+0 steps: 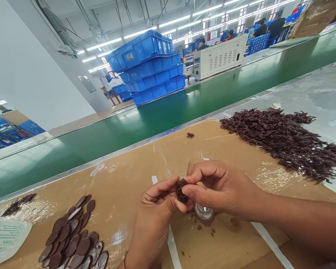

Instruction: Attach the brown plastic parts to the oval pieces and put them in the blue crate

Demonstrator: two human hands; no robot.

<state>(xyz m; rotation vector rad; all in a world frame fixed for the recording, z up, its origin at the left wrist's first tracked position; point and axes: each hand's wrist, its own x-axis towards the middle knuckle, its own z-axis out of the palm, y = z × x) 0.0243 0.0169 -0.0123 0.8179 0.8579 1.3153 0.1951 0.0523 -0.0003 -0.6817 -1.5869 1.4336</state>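
Left hand [155,215] and right hand [221,185]: fingertips pinching one dark brown piece [180,192] between them, above the tabletop [322,95]. Tabletop: brown covering [134,168], white strips [271,244]; brown oval discs [72,239] at left, dark tangled heap [282,142] at right. Beyond: green belt [168,116], stacked blue crates [154,71], cream cabinet [220,58]. Room: white wall [25,74], tube lights [140,33], people [203,45] in background.

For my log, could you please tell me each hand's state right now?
Left hand: closed, holding a dark brown piece between thumb and fingers.
Right hand: thumb and finger at that piece; whether gripping cannot be told.
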